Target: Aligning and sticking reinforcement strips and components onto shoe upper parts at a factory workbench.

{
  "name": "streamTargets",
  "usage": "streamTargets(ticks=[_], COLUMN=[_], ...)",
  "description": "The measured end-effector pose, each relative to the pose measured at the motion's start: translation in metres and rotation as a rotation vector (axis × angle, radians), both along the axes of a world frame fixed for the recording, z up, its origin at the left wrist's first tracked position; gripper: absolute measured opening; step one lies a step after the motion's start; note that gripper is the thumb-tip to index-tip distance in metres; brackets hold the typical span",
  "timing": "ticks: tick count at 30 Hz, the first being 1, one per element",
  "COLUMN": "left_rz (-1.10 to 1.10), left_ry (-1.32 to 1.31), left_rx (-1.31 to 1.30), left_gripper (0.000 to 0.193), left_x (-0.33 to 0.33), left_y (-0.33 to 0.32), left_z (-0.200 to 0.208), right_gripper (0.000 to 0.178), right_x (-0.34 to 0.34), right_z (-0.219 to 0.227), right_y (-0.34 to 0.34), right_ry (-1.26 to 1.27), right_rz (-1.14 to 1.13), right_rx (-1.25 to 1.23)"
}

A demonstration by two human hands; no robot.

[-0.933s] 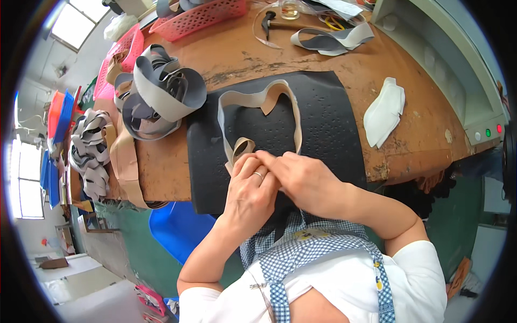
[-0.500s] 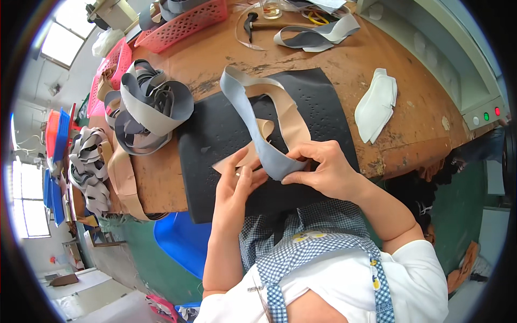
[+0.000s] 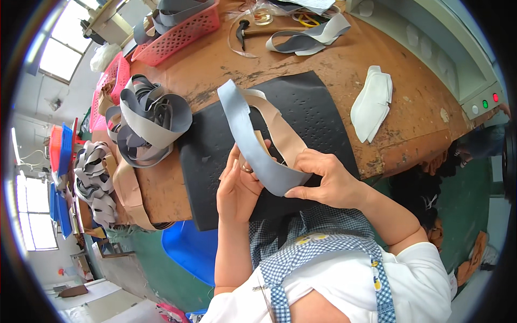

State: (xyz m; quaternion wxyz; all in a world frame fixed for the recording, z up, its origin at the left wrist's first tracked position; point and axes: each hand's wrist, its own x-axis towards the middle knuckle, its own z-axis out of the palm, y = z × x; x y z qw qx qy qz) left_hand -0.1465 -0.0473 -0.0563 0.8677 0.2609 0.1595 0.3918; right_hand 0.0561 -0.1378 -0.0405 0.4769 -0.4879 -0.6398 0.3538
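Now my right hand (image 3: 335, 180) pinches the band (image 3: 242, 126), turned to expose more grey; left hand's (image 3: 237, 191) grip, I cannot tell.

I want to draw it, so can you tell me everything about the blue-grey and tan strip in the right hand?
The strip is wide and bendy, blue-grey on one face and tan on the other, like leather or coated cloth. It curves into a loop shape above the black mat. The right hand pinches its near part, thumb against fingers. The left hand is beside it, fingertips partly hidden behind it.
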Motion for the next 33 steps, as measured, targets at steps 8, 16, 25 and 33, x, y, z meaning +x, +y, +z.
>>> streamTargets(ticks=[8,16,25,33], left_rz=[-0.021,-0.208,-0.046,-0.233], left_ry=[-0.17,0.079,0.006,-0.216], left_rx=[0.036,-0.296,-0.031,-0.373], left_gripper=[0.057,0.042,0.066,0.039], left_x=[-0.02,-0.017,-0.015,-0.033], left_y=[0.008,-0.004,-0.001,-0.004], left_z=[-0.021,-0.04,-0.011,-0.031], right_gripper=[0.035,0.033,0.032,0.028], right_x=[0.0,-0.006,0.0,0.0], right_z=[0.005,0.009,0.017,0.024], right_y=[0.001,0.004,0.005,0.006], right_ry=[-0.029,0.074,-0.022,0.039], right_rz=[0.073,0.182,0.226,0.272], right_rx=[-0.068,0.047,-0.21,-0.232])
